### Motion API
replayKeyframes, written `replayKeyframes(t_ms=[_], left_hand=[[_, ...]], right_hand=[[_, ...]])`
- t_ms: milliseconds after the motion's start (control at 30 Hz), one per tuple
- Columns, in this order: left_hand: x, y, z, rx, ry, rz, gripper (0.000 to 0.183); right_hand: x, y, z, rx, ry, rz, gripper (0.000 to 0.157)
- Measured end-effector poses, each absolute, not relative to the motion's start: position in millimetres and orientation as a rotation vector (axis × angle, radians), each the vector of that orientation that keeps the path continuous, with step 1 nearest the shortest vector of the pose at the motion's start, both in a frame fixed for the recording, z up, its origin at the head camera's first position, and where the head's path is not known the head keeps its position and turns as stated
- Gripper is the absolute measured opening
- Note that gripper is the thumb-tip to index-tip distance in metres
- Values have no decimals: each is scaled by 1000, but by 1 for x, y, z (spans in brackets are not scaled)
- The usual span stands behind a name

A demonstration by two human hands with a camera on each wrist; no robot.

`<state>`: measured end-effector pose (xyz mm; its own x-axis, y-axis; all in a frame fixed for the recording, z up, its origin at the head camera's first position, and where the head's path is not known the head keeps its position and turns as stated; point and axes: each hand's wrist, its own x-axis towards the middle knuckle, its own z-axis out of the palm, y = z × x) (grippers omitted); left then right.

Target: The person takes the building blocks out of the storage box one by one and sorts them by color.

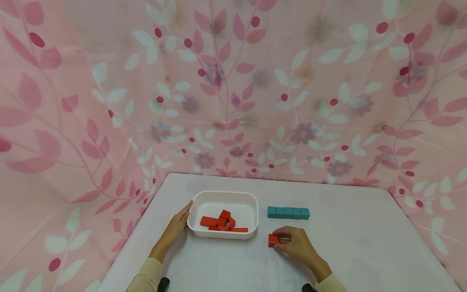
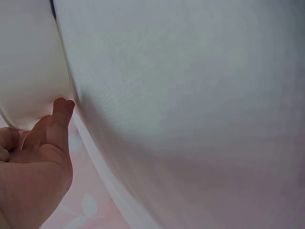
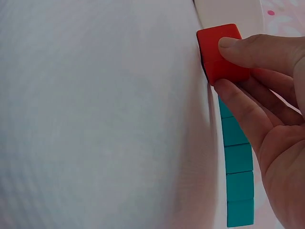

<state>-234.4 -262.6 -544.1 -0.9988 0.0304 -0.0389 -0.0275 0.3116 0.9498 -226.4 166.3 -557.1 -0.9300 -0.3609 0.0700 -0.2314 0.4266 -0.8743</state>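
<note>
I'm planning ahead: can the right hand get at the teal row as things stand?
Probably yes: the teal row lies just beyond the right hand with nothing between, though that hand grips a red block.

A hand could pass over the white-covered tabletop [image 1: 368, 231] right of the teal cube row [image 1: 288, 213]. Between that row and the white tray [image 1: 224, 235] lies only a narrow lane; the right hand [image 1: 298, 246] and its red block [image 1: 273, 240] obstruct the row's front. The left hand [image 1: 176, 227] blocks the tray's left side; pink floral cloth [image 1: 237, 101] bounds the back.
</note>
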Motion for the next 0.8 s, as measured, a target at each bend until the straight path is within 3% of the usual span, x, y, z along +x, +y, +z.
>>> replayKeyframes(t_ms=[800], left_hand=[[-236, -263, -546, -1, 2507, 1823, 47]], right_hand=[[-230, 161, -536, -643, 2634, -1296, 48]])
